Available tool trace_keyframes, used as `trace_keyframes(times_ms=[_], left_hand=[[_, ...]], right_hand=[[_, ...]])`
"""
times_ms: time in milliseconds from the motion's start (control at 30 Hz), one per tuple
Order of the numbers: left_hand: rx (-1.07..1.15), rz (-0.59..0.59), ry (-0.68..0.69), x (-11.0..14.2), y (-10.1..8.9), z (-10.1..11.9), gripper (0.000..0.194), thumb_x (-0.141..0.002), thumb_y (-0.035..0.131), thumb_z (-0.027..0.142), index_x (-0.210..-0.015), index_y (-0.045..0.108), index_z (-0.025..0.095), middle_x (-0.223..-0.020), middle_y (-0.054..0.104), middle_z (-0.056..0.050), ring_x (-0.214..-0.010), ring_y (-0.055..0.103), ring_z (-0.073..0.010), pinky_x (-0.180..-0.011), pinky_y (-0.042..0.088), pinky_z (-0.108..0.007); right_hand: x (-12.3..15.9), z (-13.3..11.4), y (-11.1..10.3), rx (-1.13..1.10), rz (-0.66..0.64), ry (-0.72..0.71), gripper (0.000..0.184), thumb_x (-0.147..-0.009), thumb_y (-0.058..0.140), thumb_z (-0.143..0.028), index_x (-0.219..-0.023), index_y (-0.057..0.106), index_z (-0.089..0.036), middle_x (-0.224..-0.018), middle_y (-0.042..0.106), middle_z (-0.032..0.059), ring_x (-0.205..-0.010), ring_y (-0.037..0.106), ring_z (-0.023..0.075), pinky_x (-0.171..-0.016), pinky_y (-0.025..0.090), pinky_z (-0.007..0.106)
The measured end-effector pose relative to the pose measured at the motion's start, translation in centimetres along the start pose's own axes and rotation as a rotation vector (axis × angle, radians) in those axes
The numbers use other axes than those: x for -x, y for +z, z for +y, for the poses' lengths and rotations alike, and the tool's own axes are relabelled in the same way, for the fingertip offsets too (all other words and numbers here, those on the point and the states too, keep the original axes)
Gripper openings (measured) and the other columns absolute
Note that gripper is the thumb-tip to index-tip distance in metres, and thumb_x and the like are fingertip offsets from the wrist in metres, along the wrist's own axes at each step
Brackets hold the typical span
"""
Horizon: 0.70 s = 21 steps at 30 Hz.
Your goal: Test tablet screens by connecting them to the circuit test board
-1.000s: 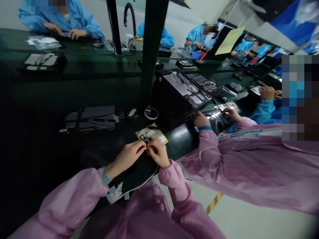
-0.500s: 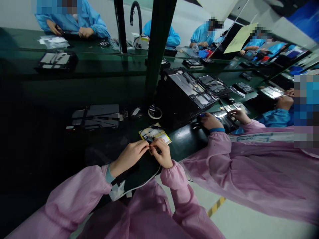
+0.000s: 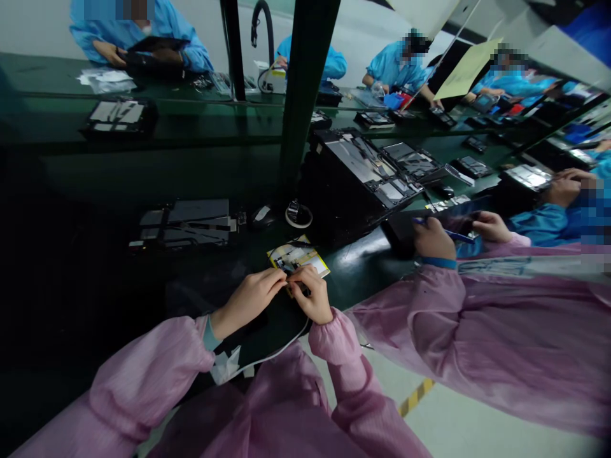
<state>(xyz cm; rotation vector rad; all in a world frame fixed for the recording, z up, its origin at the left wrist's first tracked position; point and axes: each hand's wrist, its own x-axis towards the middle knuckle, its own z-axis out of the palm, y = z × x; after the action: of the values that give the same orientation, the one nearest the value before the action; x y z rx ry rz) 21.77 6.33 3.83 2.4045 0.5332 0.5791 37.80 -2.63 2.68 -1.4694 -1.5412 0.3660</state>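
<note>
My left hand (image 3: 254,298) and my right hand (image 3: 312,295) meet fingertip to fingertip over the dark bench, both pinched closed. Between them is something tiny that I cannot make out. Just beyond my fingers lies a yellow-edged sheet (image 3: 315,259) with small parts on it; my fingertips hide its near edge. Farther left rests a flat dark device assembly (image 3: 203,213) with grey panels and black strips. A white cable (image 3: 281,348) runs beneath my wrists, past some crumpled white material (image 3: 226,365) by my left sleeve.
A tall stack of dark device housings (image 3: 353,162) rises at the right, beside a green post (image 3: 305,83). A computer mouse (image 3: 262,215) and a roll of tape (image 3: 298,215) sit behind the sheet. A co-worker's hand (image 3: 435,240) holds a blue tool close on my right.
My hands keep the same pinch with hardly any movement. The co-worker on my right has shifted their hands rightward, and a person across the bench has lifted a dark device.
</note>
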Motion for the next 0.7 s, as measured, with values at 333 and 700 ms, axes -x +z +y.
trace_keyframes(times_ms=[333, 700], left_hand=[[0.016, -0.033, -0.040, -0.05, 0.12, -0.03, 0.011, -0.097, 0.043, 0.023, -0.097, 0.054, 0.021, -0.092, 0.066, -0.003, -0.083, 0.064, -0.0159, -0.073, 0.046, -0.027], [-0.106, -0.062, -0.001, 0.00, -0.16, -0.05, 0.021, -0.098, 0.041, 0.026, -0.085, 0.056, 0.020, -0.079, 0.064, -0.001, -0.070, 0.062, -0.0138, -0.062, 0.041, -0.025]], right_hand=[[0.01, 0.09, 0.19, -0.002, -0.010, -0.008, 0.008, -0.087, 0.055, -0.020, -0.085, 0.062, -0.021, -0.084, 0.065, 0.0041, -0.088, 0.056, 0.0199, -0.081, 0.044, 0.036], [-0.01, 0.29, 0.17, 0.007, -0.061, -0.018, 0.007, -0.085, 0.056, -0.018, -0.085, 0.062, -0.021, -0.087, 0.064, 0.0046, -0.094, 0.057, 0.0206, -0.085, 0.044, 0.036]])
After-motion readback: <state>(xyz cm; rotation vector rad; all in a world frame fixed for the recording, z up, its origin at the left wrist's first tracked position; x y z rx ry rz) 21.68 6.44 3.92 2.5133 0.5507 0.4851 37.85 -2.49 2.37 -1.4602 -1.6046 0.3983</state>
